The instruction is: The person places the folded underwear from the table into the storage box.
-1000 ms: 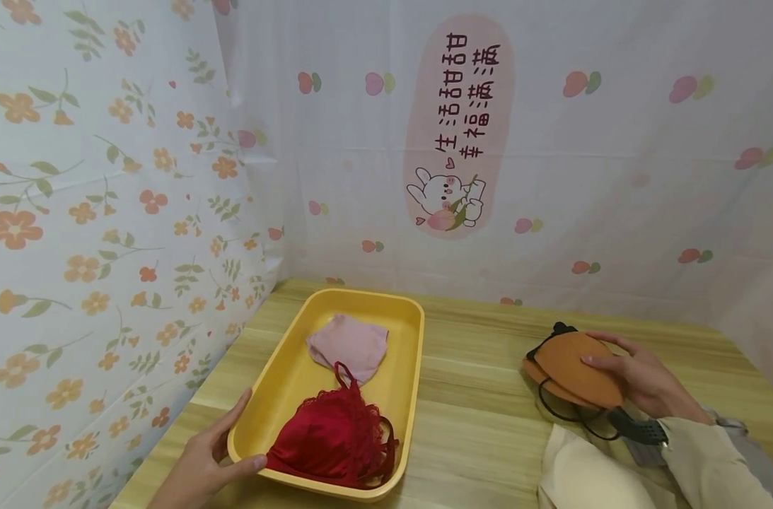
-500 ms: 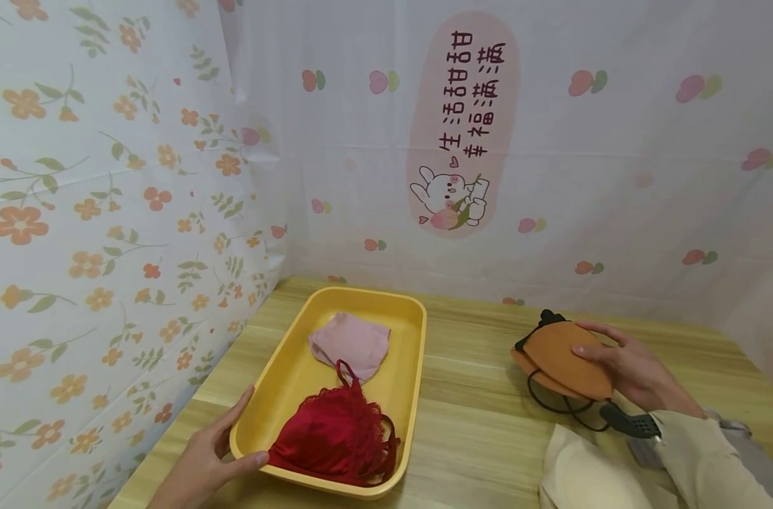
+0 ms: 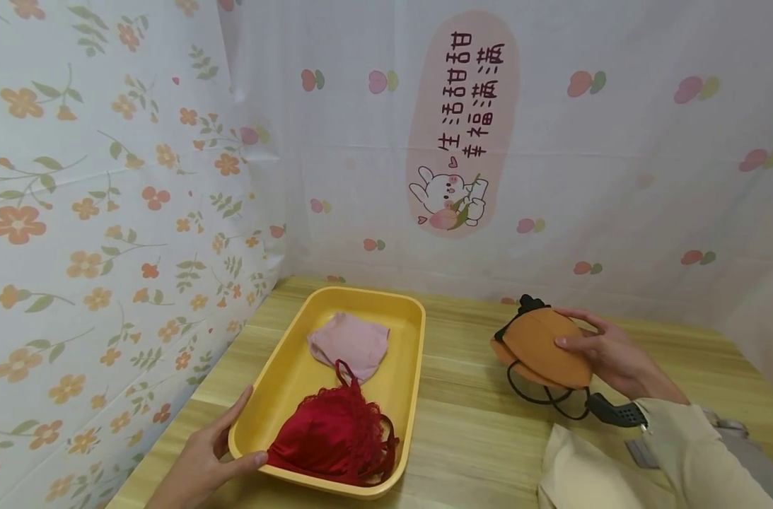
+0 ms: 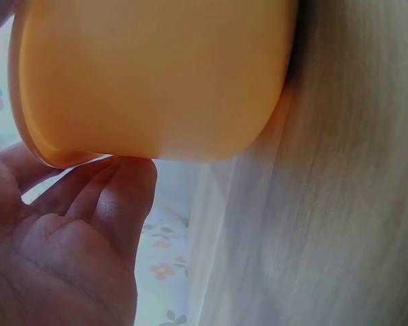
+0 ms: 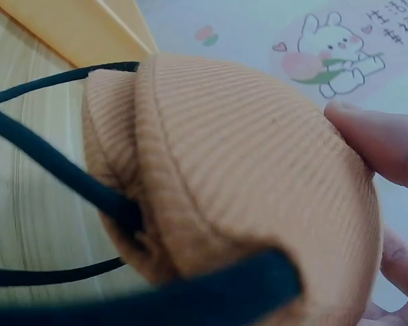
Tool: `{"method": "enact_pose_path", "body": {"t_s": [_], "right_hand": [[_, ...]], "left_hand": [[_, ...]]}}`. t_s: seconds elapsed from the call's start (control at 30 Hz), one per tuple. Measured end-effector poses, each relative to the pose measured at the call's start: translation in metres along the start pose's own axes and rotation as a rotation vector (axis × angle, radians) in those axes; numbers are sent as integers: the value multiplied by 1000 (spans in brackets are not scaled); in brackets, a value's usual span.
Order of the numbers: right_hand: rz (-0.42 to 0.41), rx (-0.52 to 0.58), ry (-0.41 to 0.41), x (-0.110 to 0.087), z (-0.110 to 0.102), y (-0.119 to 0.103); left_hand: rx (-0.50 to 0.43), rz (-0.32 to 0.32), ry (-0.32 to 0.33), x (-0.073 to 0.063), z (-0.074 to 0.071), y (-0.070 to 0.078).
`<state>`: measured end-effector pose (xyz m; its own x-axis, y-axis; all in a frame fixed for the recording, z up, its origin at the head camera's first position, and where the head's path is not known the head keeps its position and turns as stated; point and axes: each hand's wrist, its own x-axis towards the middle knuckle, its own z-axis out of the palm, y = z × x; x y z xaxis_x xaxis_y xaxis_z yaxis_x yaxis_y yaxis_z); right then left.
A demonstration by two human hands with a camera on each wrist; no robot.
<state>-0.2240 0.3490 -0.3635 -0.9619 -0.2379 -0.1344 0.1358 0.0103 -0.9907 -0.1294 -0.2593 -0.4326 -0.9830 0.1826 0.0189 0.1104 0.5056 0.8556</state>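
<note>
Half curled, right hand (image 3: 618, 357) pinches orange bra (image 3: 542, 346); left hand (image 3: 198, 459) grips tray (image 3: 405, 353).

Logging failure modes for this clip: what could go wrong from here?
1. Snag: black straps loop loosely below the orange bra in the right hand; they might catch on the yellow tray if carried across its rim.
2. Crowding: the red bra fills much of the tray's near end, so anything added there would probably overlap it.
3. Shift: the left hand grips only the near-left corner; a tug might swivel the tray.
</note>
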Motion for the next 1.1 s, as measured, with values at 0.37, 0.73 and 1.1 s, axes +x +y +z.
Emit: {"method": "enact_pose_path", "body": {"t_s": [0.37,0.73,1.1], "right_hand": [[-26,1,-53,5,18,-22],[-54,2,-96,13,44,-35],[-58,14,-130,29,75,-50]], "left_hand": [[-62,-5,-13,2,-1,0],[10,6,1,2,0,-1],[-40,10,0,1,0,-1]]}}
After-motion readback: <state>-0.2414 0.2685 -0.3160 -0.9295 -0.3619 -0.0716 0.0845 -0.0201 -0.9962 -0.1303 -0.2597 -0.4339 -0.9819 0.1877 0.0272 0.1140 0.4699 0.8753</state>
